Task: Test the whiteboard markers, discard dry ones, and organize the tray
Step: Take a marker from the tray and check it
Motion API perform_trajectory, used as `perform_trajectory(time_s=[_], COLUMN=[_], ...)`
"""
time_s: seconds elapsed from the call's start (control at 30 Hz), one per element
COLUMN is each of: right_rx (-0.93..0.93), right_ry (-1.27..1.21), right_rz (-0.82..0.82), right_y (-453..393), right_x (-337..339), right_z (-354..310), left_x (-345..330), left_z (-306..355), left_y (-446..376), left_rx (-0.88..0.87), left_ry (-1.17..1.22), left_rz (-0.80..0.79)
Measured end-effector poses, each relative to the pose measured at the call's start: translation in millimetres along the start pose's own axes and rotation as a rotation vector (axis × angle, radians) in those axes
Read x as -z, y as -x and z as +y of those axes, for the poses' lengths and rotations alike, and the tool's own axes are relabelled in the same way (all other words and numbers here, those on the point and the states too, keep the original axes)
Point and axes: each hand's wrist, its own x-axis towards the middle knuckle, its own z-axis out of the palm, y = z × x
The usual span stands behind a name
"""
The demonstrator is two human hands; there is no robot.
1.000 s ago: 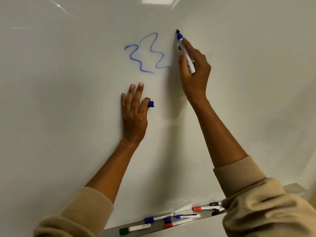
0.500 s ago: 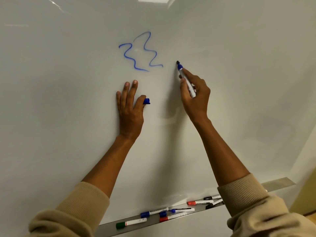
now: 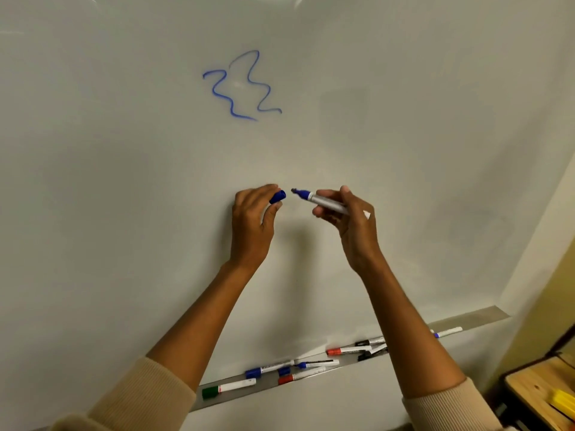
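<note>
Now my left hand [image 3: 252,225] pinches the blue cap [image 3: 278,196], my right hand [image 3: 348,219] grips the uncapped blue marker [image 3: 323,202].
Held before the glossy whiteboard [image 3: 124,181], its long axis lies almost level, dark tip aimed left at the cap's mouth, just apart. Barrel print is unreadable. Below, more markers lie lengthwise along the metal tray [image 3: 466,318].

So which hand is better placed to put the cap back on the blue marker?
The left hand. It pinches the blue cap, whose opening faces the tip of the blue marker close by. The right hand need only hold the marker steady.
</note>
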Motion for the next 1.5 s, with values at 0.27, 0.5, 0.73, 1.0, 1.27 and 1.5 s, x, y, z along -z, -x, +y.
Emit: perform_trajectory(time_s=[0.27,0.5,0.73,1.0,1.27,1.5], right_rx=[-0.116,-0.304,-0.514,-0.558,-0.564,-0.531], right_ry=[0.130,0.112,-0.111,-0.145,-0.182,-0.019], right_rz=[0.053,0.086,0.216,0.380,0.460,0.494], right_y=[38,62,100,132,145,172], right_x=[0,-3,-19,1,70,180], right_z=[29,46,72,80,84,72], left_x=[12,33,34,10,-51,-135], left_z=[-4,-20,-9,6,37,96], left_y=[34,55,94,132,148,185], left_rx=[0.125,0.158,0.327,0.391,0.354,0.347], left_ry=[0.199,0.387,0.575,0.662,0.637,0.676], left_rz=[-0.224,-0.653,-0.831,-0.868,-0.985,-1.008])
